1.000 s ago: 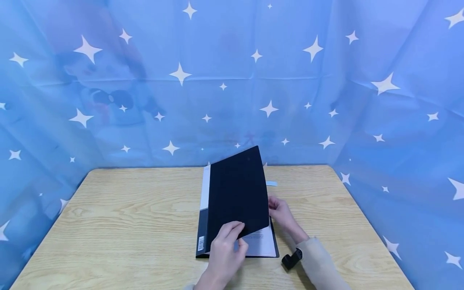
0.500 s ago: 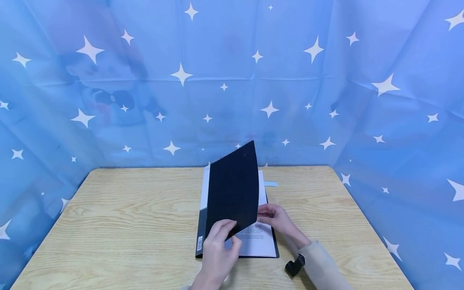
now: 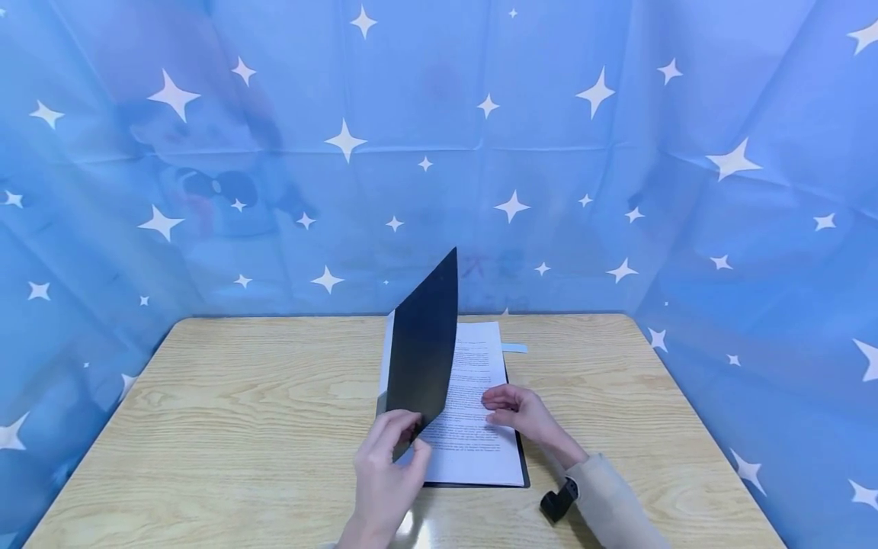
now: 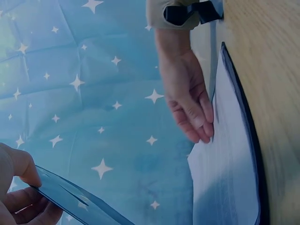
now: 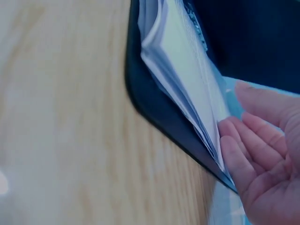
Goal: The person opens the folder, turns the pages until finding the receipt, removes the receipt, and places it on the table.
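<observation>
A black folder (image 3: 424, 343) lies on the table with its front cover raised steeply and leaning left. My left hand (image 3: 386, 473) pinches the cover's lower edge between thumb and fingers; the left wrist view shows the cover (image 4: 79, 197) in that grip. Printed white pages (image 3: 466, 450) are exposed on the right half. Over their right edge hovers my right hand (image 3: 524, 415), fingers loosely bent and holding nothing. In the right wrist view its fingers (image 5: 255, 145) are right beside the stack of page edges (image 5: 183, 93).
A light blue strip (image 3: 514, 348) sticks out past the folder's right side near the top. The wooden table (image 3: 261, 412) stretches out on both sides, with a blue starry curtain (image 3: 411, 191) behind it. A black device (image 3: 559, 501) sits on the right wrist.
My left hand has swung the front cover up and to the left, uncovering the printed pages. The right hand, earlier partly behind the cover, shifted slightly left and is now in full view.
</observation>
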Demonstrator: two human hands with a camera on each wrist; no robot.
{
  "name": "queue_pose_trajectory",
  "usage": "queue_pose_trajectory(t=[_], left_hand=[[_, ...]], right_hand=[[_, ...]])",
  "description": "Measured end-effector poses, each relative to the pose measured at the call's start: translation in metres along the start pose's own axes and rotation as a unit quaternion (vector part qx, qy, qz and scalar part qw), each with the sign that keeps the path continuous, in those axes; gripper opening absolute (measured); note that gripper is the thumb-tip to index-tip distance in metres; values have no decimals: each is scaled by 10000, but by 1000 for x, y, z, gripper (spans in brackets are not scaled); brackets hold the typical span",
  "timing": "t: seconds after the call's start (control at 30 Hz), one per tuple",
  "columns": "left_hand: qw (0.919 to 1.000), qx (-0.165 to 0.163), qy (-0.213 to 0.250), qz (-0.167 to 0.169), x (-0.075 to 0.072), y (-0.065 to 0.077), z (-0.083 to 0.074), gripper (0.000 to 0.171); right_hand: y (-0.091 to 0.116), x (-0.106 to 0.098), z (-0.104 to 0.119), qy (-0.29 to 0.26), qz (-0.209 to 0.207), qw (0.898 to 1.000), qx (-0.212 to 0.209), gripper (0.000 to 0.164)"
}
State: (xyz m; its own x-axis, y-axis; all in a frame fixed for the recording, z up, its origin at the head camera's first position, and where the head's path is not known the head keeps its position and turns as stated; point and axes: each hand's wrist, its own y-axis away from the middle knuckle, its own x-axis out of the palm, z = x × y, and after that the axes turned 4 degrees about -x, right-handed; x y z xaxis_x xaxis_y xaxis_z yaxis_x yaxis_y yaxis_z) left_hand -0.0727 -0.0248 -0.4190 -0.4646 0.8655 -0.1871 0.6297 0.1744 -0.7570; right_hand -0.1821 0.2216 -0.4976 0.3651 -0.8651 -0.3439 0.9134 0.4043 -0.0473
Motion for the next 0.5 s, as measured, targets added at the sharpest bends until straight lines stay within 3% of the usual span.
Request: queue_pose_trajectory(t=[0.13, 0.5], left_hand=[[9999, 10, -44, -92, -10, -4, 2, 34], [9982, -472, -200, -299, -40, -13, 7, 34]], right_hand=[[0, 0, 2, 78, 17, 10000, -49, 33], [-3, 2, -2, 377, -49, 9992, -85, 34]])
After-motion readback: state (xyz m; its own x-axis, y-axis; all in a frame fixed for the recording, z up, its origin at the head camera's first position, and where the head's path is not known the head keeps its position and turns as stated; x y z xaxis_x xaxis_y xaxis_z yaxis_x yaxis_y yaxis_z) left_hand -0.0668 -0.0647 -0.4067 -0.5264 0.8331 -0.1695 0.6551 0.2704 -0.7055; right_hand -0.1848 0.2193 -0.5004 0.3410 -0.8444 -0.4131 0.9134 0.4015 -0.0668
